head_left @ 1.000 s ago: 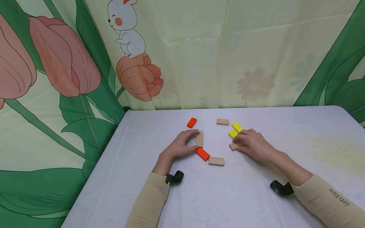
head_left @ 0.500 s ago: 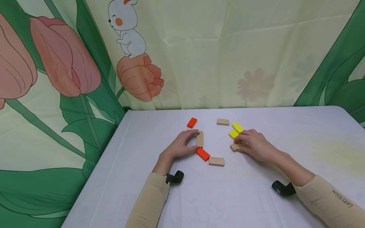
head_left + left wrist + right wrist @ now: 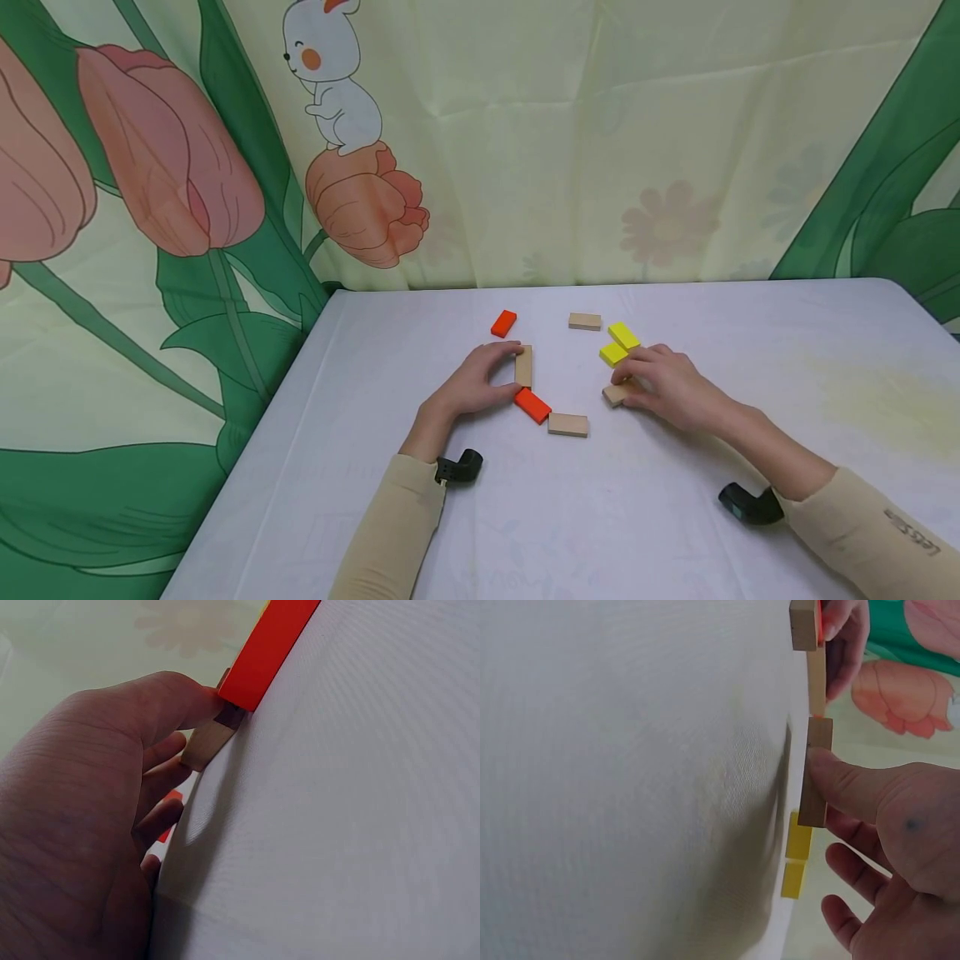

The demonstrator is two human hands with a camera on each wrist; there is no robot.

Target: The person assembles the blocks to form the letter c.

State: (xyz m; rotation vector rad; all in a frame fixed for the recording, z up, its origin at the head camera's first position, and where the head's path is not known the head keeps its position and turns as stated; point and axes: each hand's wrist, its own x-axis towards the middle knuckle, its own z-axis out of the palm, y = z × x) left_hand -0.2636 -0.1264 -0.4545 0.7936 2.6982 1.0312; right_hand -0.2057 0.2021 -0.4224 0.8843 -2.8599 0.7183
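L hand [image 3: 476, 379] reaches in from the left of the bench [image 3: 637, 525], thumb & index clamped on the two ends of an upright-running wooden blk [image 3: 524, 368] — index at its far end, thumb at the near end, next to the slanted red blk [image 3: 532, 406]. That red blk abuts the wooden one's near end; its other corner meets, or nearly meets, a crosswise wooden blk [image 3: 567, 426] closer to the person.

R hand [image 3: 671, 387] has its fingers pinched on a short-looking wooden piece [image 3: 614, 396], partly hidden; in the R wrist view the thumb lies flat on one face, w/ the other fingers behind, spread apart. Can't tell if that piece touches the bench. Two yellow blks [image 3: 623, 335] sit close together just beyond it. Farther back: a plain blk [image 3: 584, 322] lying crosswise, & well left of it a tilted orange-red blk [image 3: 503, 323] — both nr the far edge. Behind hangs a pale backdrop w/ tulips & a white rabbit [image 3: 345, 108].
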